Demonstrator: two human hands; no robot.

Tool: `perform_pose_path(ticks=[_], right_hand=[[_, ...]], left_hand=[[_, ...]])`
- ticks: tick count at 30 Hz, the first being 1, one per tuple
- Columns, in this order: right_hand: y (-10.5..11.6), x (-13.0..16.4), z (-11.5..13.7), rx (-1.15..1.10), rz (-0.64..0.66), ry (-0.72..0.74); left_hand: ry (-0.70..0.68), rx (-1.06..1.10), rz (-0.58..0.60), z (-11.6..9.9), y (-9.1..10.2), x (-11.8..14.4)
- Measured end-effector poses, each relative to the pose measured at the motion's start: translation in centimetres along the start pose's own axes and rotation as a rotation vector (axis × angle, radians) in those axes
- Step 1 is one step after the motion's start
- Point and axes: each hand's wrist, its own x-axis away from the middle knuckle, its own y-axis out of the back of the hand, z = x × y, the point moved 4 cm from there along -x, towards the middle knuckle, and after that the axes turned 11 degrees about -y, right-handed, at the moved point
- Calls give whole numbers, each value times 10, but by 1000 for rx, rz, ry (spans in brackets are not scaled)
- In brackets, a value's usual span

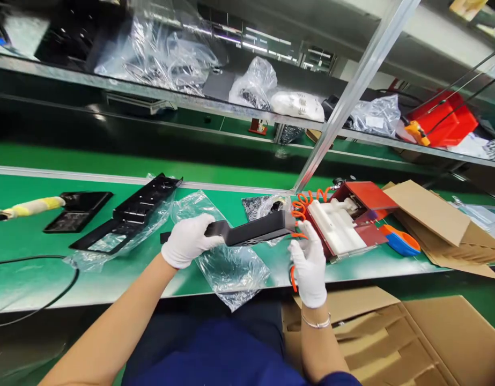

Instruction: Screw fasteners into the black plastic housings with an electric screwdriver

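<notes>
My left hand [189, 239], in a white glove, is closed around the narrow end of a long black plastic housing [257, 228]. The housing is held above the bench, tilted slightly up to the right. My right hand [309, 262], also gloved, is beside its wide end with the fingers apart and slightly curled; it does not grip the housing. Under the housing lies a crumpled clear plastic bag [231, 271], partly over the bench edge. A similar black housing part [130, 212] rests on plastic film to the left.
A red fixture with a white block [338, 228] and an orange coiled hose [305, 201] stands at right, near an orange-blue tool [400, 239]. A tape-wrapped handle tool [34, 208] lies far left. Cardboard boxes [452, 332] stand below right. A shelf [231, 110] spans above.
</notes>
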Motion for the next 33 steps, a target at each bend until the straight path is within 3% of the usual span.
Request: perform_pose_path(ticks=[3,8,11,16,20,24,29,33], right_hand=[[2,0,6,177,-62,132],[4,-7,6,432,-184,279],[6,-16,-4,522,-212,224],[16,-28,-25,534,-241,3],[25,-35,-33,521,-239,-82],[38,-41,-42,520,-250,-138],[53,-46,-56,516,-262,-188],[57,-47,-64,504,-259,-192]], left_hand=[[-19,-47,134,-13,-7,-1],[-12,33,170,-27,-18,-3],[-24,63,181,-32,-25,-3],[-51,68,236,-33,-31,-1],[-54,94,226,-14,-30,7],[-22,85,201,23,-28,22],[213,176,111,70,-31,47],[483,570,-42,91,-42,64]])
